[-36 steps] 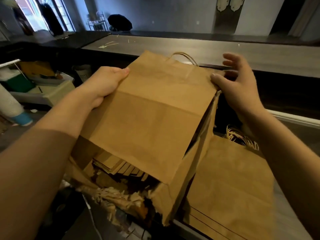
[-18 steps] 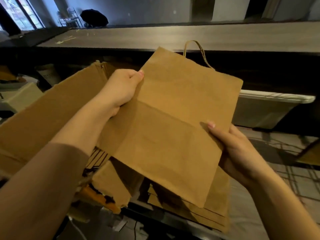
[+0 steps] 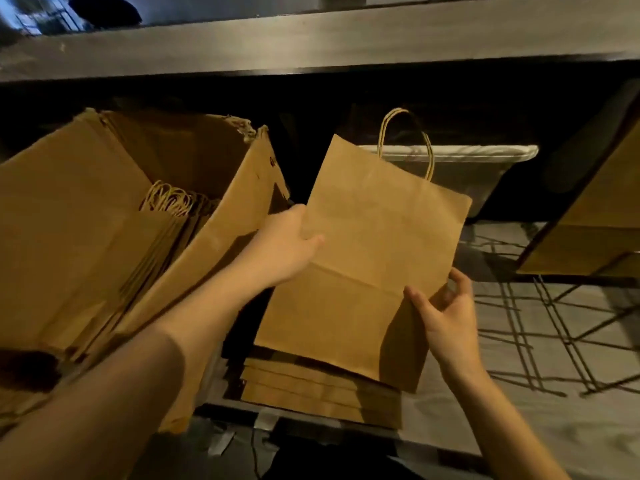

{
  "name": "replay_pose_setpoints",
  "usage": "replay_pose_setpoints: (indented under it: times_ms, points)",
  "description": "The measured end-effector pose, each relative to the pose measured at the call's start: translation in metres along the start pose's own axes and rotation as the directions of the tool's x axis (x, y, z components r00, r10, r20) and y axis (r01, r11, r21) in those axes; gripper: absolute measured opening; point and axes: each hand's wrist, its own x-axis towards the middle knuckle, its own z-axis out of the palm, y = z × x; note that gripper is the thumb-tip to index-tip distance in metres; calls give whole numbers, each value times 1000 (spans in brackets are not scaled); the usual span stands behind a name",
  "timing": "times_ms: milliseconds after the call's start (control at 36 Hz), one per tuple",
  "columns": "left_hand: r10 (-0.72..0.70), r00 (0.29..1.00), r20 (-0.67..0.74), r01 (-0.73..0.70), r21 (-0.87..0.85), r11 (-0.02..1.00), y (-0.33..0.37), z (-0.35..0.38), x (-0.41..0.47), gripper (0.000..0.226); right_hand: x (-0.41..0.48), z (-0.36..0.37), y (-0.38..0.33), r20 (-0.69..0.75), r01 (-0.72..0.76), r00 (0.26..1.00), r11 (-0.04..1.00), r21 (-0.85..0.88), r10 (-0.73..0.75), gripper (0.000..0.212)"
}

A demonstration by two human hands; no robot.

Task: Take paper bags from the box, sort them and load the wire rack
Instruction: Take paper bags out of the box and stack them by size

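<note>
Two hands (image 3: pixel 282 249) (image 3: pixel 448 318), one box (image 3: pixel 221 233), one tub (image 3: pixel 485 174)

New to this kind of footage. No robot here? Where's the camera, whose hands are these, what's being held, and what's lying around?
There is no machine here. A person works with bare hands, and one wide-angle camera worn on their head looks forward and down, so this is the only view. The left hand grips the left edge of a flat brown paper bag, with the thumb on its front. The right hand holds the bag's lower right edge. Under the bag lies a stack of flat bags. To the left stands an open cardboard box with more handled bags packed inside. To the right is the wire rack. Behind, a white tub sits below a long counter.
</note>
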Motion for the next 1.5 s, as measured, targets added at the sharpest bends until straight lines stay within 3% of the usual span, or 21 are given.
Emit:
replay_pose_setpoints:
  times_ms: [194,333,417,556,833,944,1056,1222,1417,1500]
  points:
    - [-211,973,97,208,44,977,-26,51,3,70,-2,7,37,-44,52,997,987,-152,-60,60]
    - [-398,901,170,390,81,917,-46,68,7,69,-2,17,50,-16,41,999,964,-264,-47,59]
    - [-478,867,142,469,93,878,-58,73,11,68,-1,26,54,15,24,1000,940,-341,-20,60]
    - [-516,850,106,514,48,856,-70,72,14,71,2,37,52,73,-33,995,929,-370,64,66]
    - [-520,840,157,542,-174,822,-65,64,21,75,18,41,53,167,6,983,906,-423,71,71]
    - [-452,878,156,477,-236,846,-54,52,22,74,33,42,42,128,9,990,901,-434,52,69]
    - [-316,912,261,369,-187,911,-34,36,16,66,50,48,12,105,67,994,922,-382,-28,63]
    - [-136,916,377,169,-56,984,-3,-11,1,59,58,76,-48,278,248,945,931,-268,-172,42]
    - [9,985,173,-28,106,994,17,-94,-18,40,41,134,-119,406,493,819,859,-136,-406,32]
    - [35,997,70,-48,200,979,10,-130,-27,35,28,160,-146,464,579,740,812,-74,-486,33]
